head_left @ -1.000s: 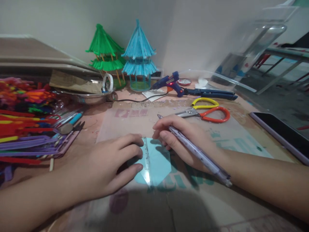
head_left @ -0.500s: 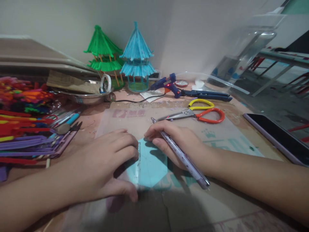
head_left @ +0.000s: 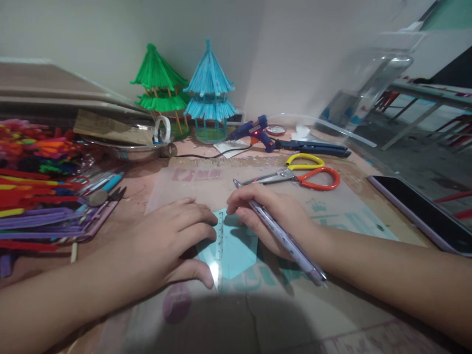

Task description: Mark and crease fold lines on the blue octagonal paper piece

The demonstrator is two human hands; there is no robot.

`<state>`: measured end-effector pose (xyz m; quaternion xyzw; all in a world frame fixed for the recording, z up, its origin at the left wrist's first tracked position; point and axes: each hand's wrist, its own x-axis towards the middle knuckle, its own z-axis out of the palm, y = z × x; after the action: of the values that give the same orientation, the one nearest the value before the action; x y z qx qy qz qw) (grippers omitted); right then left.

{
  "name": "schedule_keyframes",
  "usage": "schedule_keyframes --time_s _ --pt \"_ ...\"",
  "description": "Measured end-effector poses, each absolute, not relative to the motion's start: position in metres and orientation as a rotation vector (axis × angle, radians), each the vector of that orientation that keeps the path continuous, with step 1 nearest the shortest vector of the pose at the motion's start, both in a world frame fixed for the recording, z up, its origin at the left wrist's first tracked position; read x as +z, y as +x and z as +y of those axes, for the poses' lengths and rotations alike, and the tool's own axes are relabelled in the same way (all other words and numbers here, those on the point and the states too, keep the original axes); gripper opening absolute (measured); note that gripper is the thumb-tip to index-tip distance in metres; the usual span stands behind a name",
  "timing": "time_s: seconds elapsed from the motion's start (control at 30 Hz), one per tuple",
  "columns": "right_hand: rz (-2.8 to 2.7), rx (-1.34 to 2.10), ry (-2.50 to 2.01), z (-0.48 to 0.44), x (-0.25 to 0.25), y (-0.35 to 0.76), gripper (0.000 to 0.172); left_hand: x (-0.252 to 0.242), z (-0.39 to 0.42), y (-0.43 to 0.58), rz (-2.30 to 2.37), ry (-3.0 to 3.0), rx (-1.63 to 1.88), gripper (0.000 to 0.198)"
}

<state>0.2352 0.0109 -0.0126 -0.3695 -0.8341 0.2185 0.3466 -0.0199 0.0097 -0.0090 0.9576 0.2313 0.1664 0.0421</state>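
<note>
Here, a ruler lies over the blue paper piece, and the pen is off it.
I see the left hand [head_left: 173, 241] lying flat with released fingers, pressing the clear ruler [head_left: 220, 241] onto the blue paper piece [head_left: 239, 250], near the middle of the front edge of the tabletop [head_left: 140, 189]. The right hand [head_left: 273, 221] grasps a pen [head_left: 291, 246]; its fingers touch the paper's far corner. The piece is already cut to shape. Whether any line is drawn along the ruler, I cannot tell.

I've got a single head-worn view, looking forward and down along the table [head_left: 142, 184]. It's close in: left hand [head_left: 165, 241] and right hand [head_left: 273, 221] fill mid-frame, with the wall [head_left: 295, 49] closing the far end.
</note>
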Motion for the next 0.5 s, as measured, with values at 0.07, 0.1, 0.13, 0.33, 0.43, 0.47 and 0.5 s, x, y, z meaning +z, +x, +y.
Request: schedule_keyframes --time_s 0.07,0.1,0.13,0.33,0.43,0.47,0.5 --pt "-2.145 0.591 -1.004 0.0112 -0.0128 0.2347 0.012 -0.0091 0.0095 -0.0193 0.721 2.947 0.51 0.049" --pt "-2.142 0.599 -1.016 0.0114 -0.0128 0.2344 0.013 -0.009 0.0094 -0.0191 0.728 2.954 0.504 0.049" --pt "-2.143 0.605 -1.021 0.0116 -0.0128 0.2342 0.013 -0.0088 0.0092 -0.0191 0.732 2.959 0.499 0.049" --pt "-2.144 0.567 -1.063 0.0132 -0.0126 0.2344 0.015 -0.0059 0.0069 -0.0179 0.768 2.949 0.472 0.044" --pt "-2.137 0.572 -1.067 0.0138 -0.0127 0.2344 0.016 -0.0036 0.0052 -0.0147 0.797 2.917 0.467 0.031" --pt "-2.136 0.575 -1.067 0.0139 -0.0127 0.2342 0.016 -0.0031 0.0047 -0.0134 0.806 2.912 0.476 0.028" --pt "-2.136 0.578 -1.069 0.014 -0.0127 0.234 0.016 -0.0028 0.0041 -0.0121 0.816 2.908 0.48 0.025"
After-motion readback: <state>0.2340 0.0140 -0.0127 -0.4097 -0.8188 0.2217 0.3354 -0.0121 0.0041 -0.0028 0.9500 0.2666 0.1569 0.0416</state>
